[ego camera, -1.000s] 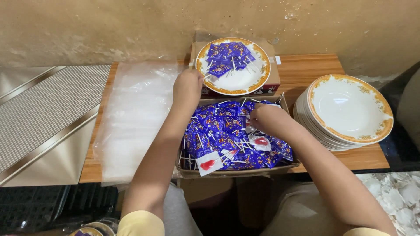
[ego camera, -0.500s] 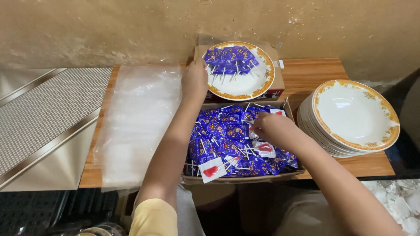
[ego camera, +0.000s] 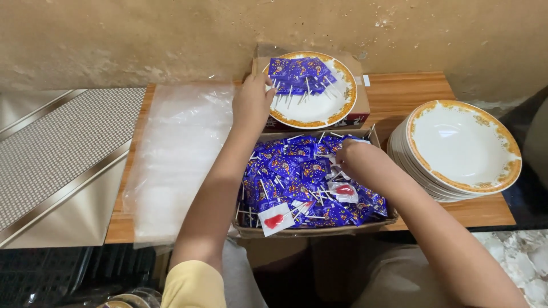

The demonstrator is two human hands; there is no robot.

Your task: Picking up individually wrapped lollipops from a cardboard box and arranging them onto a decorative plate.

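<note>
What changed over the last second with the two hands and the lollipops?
The left hand moved from the box's far edge to the rim of the plate of blue-wrapped lollipops. The right hand stayed in the lollipop box. The plate stack and plastic bags kept their places.

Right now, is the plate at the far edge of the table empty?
No: the far plate holds a pile of blue-wrapped lollipops on its left part, with the left hand at its rim.

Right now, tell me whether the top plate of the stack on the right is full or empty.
Empty. The top plate of the stack shows only its bare white bowl and gold rim, while the plate by the left hand holds blue-wrapped lollipops.
</note>
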